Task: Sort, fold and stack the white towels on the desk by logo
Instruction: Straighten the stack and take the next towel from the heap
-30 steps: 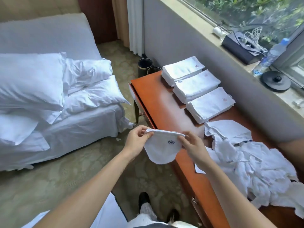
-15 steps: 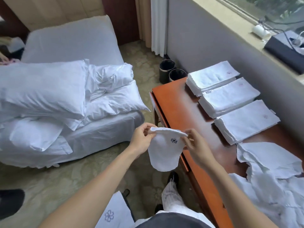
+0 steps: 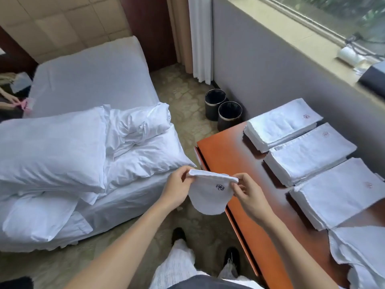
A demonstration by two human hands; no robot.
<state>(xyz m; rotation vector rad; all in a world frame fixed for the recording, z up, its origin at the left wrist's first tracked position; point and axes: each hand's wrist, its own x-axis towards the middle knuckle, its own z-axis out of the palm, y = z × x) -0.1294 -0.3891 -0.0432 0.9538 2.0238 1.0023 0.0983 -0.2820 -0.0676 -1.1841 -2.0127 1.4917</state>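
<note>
While the left hand (image 3: 177, 188) and the right hand (image 3: 250, 195) each pinched one top corner of the small white towel (image 3: 208, 200) between thumb and fingertips, the cloth hung in the air just off the near edge of the tabletop (image 3: 227, 163). Its lower part sagged into a rounded curve, and a dark blue logo (image 3: 220, 187) faced the camera. It looked light, soft and quite limp, with no stiffness to keep a shape, so it would likely droop and crease wherever it went unsupported. The weave probably offered enough grip that a light pinch would do, and nothing about it seemed fragile. The best hold appeared to be the two corners of the upper hem, kept apart so the cloth stayed spread for folding. On the tabletop lay three folded stacks, far (image 3: 281, 124), middle (image 3: 308, 151) and near (image 3: 337, 190), each showing a faint reddish mark, with a loose heap (image 3: 362, 253) beside the nearest. The blue logo seemed to match none of them, so this towel probably needed a place of its own.
</note>
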